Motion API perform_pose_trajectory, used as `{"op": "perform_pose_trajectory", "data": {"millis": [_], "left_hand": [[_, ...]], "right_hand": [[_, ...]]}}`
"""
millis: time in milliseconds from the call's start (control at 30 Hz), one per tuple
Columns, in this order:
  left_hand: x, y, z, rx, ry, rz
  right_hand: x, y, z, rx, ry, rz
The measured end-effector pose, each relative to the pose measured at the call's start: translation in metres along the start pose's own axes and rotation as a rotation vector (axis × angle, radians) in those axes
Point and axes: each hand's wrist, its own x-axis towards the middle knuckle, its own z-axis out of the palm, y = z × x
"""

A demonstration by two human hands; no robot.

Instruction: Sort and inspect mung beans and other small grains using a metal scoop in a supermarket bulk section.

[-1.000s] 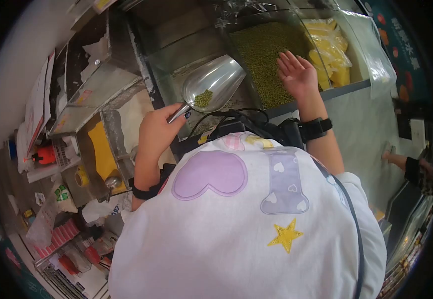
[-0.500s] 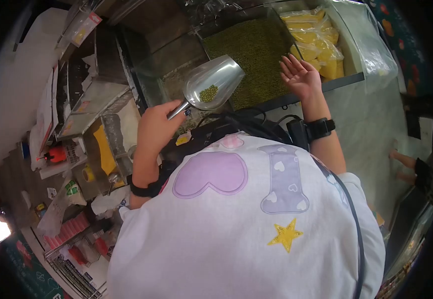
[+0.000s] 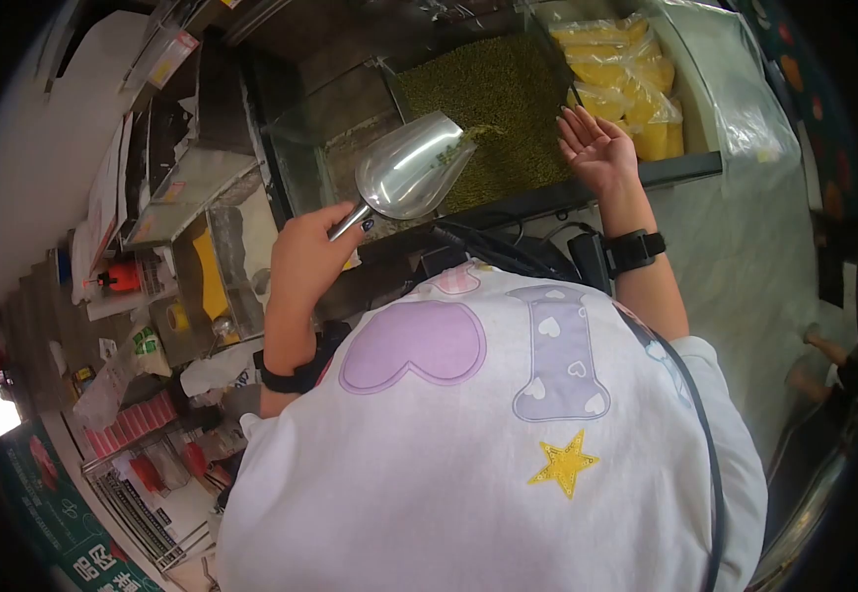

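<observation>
A shiny metal scoop is held by its handle in my left hand, with the fingers closed round it. Its mouth points up and to the right, over a bin of small green beans that look like mung beans. Some beans are near the scoop's lip and a few blur past it above the bin. Palm up, my right hand is held over the bin's right front edge, fingers stretched out and holding nothing.
Bags of yellow grain or powder fill the compartment right of the beans. Clear plastic sheeting drapes over the bin's right side. Glass-walled compartments stand at the left, with shelves of packaged goods lower left. Another person's legs show at far right.
The beans that lay in a pile deep in the scoop have slid to its lip, and some are falling out. The scoop has tipped slightly. My right hand has hardly moved.
</observation>
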Motion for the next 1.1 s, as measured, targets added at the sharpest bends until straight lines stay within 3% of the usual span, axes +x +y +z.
{"op": "perform_pose_trajectory", "data": {"millis": [367, 467, 533, 567, 633, 667, 700, 767, 800, 867, 967, 1100], "left_hand": [[-0.014, 0.018, 0.016, 0.039, -0.010, -0.093], [-0.010, 0.014, 0.018, 0.085, 0.036, -0.053], [0.001, 0.012, 0.016, 0.392, 0.167, 0.130], [0.009, 0.014, 0.015, 0.392, 0.164, 0.130], [0.036, 0.022, 0.008, 0.649, 0.155, 0.304], [0.050, 0.027, 0.006, 0.763, 0.140, 0.428], [0.067, 0.029, 0.007, 0.763, 0.135, 0.431], [0.103, 0.032, 0.015, 0.897, 0.210, 0.695], [0.116, 0.040, 0.018, 0.952, 0.172, 0.746], [0.143, 0.055, 0.029, 1.012, 0.119, 0.848], [0.182, 0.065, 0.049, 1.025, 0.054, 0.948], [0.222, 0.076, 0.073, 1.115, -0.024, 1.090]], "right_hand": [[0.002, -0.011, -0.013, -0.030, 0.011, 0.044], [0.001, -0.009, -0.018, -0.013, 0.033, 0.040], [0.009, -0.005, -0.029, -0.120, 0.044, 0.015], [0.013, -0.002, -0.035, -0.119, 0.046, 0.017], [0.029, 0.006, -0.049, -0.625, -0.120, -0.190], [0.041, 0.013, -0.061, -0.900, -0.228, -0.350], [0.050, 0.022, -0.067, -1.248, -0.269, -0.606], [0.047, 0.029, -0.077, -1.756, -0.278, -0.775], [0.040, 0.033, -0.075, -1.759, -0.276, -0.769], [0.030, 0.039, -0.072, -2.358, -0.368, -0.881], [0.021, 0.045, -0.070, -2.330, -0.298, -1.029], [0.021, 0.050, -0.064, -2.326, -0.231, -1.004]]}}
